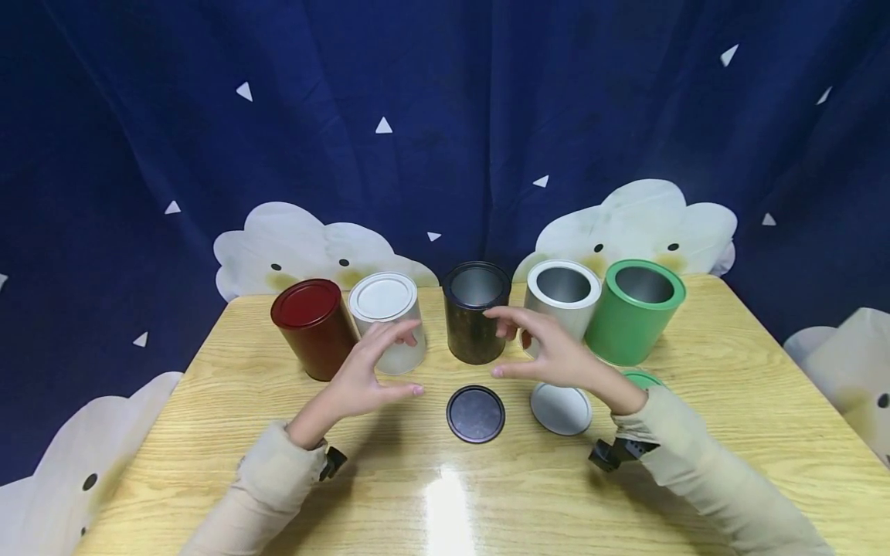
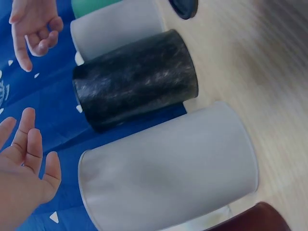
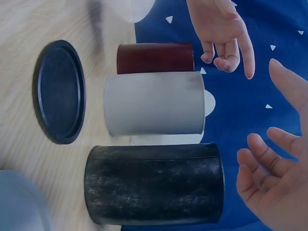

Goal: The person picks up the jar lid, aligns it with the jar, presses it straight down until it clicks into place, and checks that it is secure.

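Both hands hover over the table, thumbs and fingers spread apart, holding nothing. The left hand (image 1: 368, 371) is nearest the lidded white can (image 1: 382, 297); the red can (image 1: 314, 332) with its lid on stands at its left. My right hand (image 1: 545, 351) overlaps the open white can (image 1: 566, 305) in the head view. Between the hands, farther back, stands the black can (image 1: 477, 324) without its lid. Its black lid (image 1: 476, 414) lies flat on the table in front of it. A pale grey-white lid (image 1: 562, 409) lies to the right, below the right hand.
An open green can (image 1: 634, 313) ends the row at the right. Its green lid (image 1: 643, 378) is partly hidden behind the right forearm. The wooden table (image 1: 229, 432) backs onto a dark blue curtain (image 1: 445, 139) with white clouds and triangles.
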`<state>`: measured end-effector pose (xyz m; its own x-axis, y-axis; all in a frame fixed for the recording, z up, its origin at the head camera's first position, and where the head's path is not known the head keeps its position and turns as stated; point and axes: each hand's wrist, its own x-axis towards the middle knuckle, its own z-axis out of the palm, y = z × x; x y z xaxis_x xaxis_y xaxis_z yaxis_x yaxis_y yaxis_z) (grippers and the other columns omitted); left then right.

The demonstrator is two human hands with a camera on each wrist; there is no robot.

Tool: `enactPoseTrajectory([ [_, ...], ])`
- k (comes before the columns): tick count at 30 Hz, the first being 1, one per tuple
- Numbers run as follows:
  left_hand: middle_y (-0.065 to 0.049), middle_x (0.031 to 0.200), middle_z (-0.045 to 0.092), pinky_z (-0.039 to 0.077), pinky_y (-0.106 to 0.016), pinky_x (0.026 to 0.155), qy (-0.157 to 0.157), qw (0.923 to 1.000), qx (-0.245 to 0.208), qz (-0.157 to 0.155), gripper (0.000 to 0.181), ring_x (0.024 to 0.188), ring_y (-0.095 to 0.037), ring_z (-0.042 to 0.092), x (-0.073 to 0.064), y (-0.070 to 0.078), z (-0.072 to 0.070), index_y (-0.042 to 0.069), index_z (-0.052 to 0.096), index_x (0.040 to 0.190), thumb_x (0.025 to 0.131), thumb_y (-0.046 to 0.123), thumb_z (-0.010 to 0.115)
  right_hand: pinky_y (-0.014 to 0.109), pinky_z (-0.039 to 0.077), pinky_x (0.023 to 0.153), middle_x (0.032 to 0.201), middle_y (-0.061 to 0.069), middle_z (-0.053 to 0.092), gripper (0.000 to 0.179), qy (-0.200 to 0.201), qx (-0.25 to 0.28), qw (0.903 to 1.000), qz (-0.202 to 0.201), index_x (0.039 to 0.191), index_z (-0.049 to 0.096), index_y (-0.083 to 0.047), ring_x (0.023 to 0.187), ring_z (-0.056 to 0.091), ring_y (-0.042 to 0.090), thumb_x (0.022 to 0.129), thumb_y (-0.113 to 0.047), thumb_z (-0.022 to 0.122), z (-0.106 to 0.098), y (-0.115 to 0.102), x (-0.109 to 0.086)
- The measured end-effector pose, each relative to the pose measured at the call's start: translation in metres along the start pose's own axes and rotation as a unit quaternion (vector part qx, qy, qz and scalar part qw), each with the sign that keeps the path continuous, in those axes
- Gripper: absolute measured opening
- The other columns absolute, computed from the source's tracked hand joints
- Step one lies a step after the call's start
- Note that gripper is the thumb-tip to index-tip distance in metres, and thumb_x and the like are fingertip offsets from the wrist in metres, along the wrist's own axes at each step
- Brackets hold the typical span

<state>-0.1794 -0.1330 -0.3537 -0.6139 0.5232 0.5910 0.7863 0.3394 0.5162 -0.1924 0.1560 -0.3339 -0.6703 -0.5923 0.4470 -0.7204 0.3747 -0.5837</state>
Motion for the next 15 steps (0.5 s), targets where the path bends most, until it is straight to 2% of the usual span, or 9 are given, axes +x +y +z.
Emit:
enactPoseTrajectory([
  [11, -0.003, 0.101, 0.054, 0.038, -0.036, 0.082, -0.038, 0.9992, 0.008, 0.005, 0.073, 0.096, -0.021, 0.045, -0.003, -0.003, 0.015, 0.002, 0.046, 0.128, 0.067, 0.029, 0.077, 0.026, 0.043, 0.061, 0.089, -0.005, 0.054, 0.065, -0.006, -0.021, 0.9997, 0.008, 0.122, 0.051, -0.004, 0.080, 0.049, 0.009, 0.067, -0.022, 0.080, 0.006, 0.011, -0.016],
  [15, -0.003, 0.102, 0.053, 0.038, -0.036, 0.080, -0.055, 0.9982, 0.022, -0.014, 0.077, 0.096, -0.019, 0.044, -0.004, -0.006, 0.020, 0.002, 0.046, 0.128, 0.065, 0.032, 0.079, 0.029, 0.044, 0.059, 0.090, -0.004, 0.054, 0.066, -0.005, -0.017, 0.9998, 0.008, 0.122, 0.051, -0.001, 0.080, 0.051, 0.013, 0.066, -0.021, 0.081, 0.009, 0.016, -0.022],
])
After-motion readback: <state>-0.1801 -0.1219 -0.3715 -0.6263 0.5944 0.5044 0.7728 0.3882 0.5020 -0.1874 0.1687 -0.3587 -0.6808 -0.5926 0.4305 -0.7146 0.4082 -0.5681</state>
